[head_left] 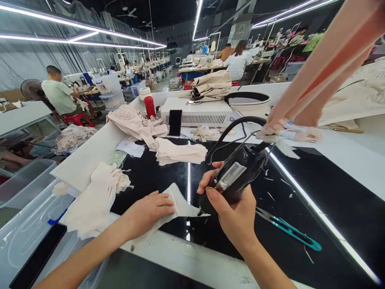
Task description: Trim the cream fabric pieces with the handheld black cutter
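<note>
My left hand (pixel 153 212) lies flat on a cream fabric piece (pixel 177 200) at the front edge of a glossy black board (pixel 144 174). My right hand (pixel 230 204) is wrapped round a black corded hand-held power tool (pixel 240 168) with a silvery label. The tool's lower end meets the fabric's narrow right tip, where a thin strip sticks out; its working edge is hidden. A pinkish fabric band (pixel 319 60) runs down from the upper right to the tool's cord end. Right of my right hand lie teal thread snips (pixel 291 230).
Stacked cream fabric pieces (pixel 180 150) lie at the board's back, and more pieces (pixel 93 200) lie to the left. Behind stand a phone (pixel 175 122), a red bottle (pixel 149 106) and a white vented box (pixel 195 110). Thin offcuts dot the board. Co-workers sit beyond.
</note>
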`<action>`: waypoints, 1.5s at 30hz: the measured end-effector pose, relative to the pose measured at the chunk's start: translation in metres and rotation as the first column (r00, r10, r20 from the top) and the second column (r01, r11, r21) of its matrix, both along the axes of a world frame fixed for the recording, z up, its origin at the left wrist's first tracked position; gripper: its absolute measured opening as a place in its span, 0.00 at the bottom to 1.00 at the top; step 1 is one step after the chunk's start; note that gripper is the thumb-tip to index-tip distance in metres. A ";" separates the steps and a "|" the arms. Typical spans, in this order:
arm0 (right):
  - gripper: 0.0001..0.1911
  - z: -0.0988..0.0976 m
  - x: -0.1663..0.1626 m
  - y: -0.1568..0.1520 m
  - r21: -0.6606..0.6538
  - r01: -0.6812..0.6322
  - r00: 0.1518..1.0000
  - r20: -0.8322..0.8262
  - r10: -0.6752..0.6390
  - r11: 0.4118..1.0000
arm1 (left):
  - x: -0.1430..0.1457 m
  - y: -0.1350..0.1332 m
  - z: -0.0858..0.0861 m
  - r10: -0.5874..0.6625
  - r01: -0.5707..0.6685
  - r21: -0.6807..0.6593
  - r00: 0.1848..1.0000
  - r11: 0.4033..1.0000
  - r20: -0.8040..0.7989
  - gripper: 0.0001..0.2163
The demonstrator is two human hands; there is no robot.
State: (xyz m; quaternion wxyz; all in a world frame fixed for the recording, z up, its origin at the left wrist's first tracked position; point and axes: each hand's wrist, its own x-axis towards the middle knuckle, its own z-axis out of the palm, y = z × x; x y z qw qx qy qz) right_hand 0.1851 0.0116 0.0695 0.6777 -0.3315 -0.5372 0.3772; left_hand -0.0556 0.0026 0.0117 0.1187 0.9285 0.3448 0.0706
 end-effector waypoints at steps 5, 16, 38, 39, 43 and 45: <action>0.19 -0.002 -0.001 0.002 0.013 -0.051 0.996 -0.073 0.051 0.999 | -0.008 0.009 0.004 0.017 -0.019 0.054 0.999 0.998 0.046 0.19; 0.19 -0.015 0.007 0.009 0.032 -0.102 0.992 -0.070 0.104 0.994 | 0.014 0.022 0.014 0.145 -0.171 0.109 0.966 0.979 0.212 0.16; 0.17 -0.019 0.024 -0.009 0.021 -0.073 0.997 -0.006 0.073 0.997 | 0.028 0.031 -0.017 0.079 -0.101 0.134 0.984 0.986 0.159 0.14; 0.17 -0.018 0.025 -0.009 0.016 -0.073 0.997 -0.005 0.073 0.997 | 0.027 0.030 -0.016 0.083 -0.104 0.124 0.983 0.987 0.162 0.14; 0.16 -0.017 0.027 -0.008 0.006 -0.078 0.997 -0.014 0.078 0.997 | 0.029 0.027 -0.015 0.108 -0.123 0.088 0.981 0.989 0.163 0.14; 0.16 -0.016 0.024 -0.004 0.004 -0.069 0.997 -0.030 0.069 0.998 | 0.030 0.027 -0.015 0.112 -0.126 0.074 0.980 0.989 0.165 0.14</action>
